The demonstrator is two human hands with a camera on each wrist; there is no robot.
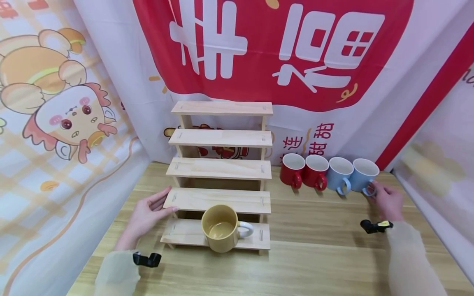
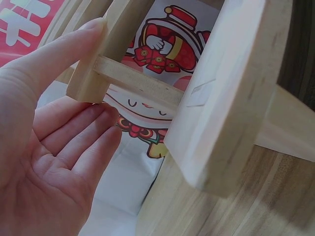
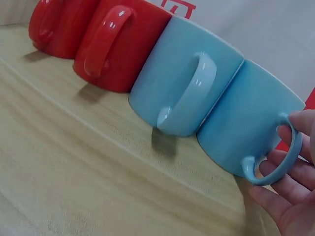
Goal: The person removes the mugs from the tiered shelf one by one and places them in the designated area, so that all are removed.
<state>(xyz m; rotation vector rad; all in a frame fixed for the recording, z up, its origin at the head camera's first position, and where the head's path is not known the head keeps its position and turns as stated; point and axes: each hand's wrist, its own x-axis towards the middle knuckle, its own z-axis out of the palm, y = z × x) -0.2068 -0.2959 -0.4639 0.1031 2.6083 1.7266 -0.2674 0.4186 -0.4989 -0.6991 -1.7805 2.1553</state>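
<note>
At the right end of a row of mugs, my right hand [image 1: 388, 201] holds the handle of a light blue mug [image 1: 364, 174]. In the right wrist view its fingers [image 3: 295, 169] go through and around that handle, and the mug stands on the table. On the other side, my left hand [image 1: 148, 216] grips the left end of a board of the wooden stepped shelf [image 1: 219, 168]. The left wrist view has the thumb on top of the board [image 2: 91, 81] and the fingers below it. A yellow mug [image 1: 221, 230] with a white handle stands on the lowest step.
A second light blue mug [image 1: 338, 174] and two red mugs, one at the left [image 1: 290, 170] and one beside it [image 1: 314, 170], stand left of the held mug, close together. Printed cloth [image 1: 237, 88] hangs behind and at both sides of the wooden table [image 1: 318, 246].
</note>
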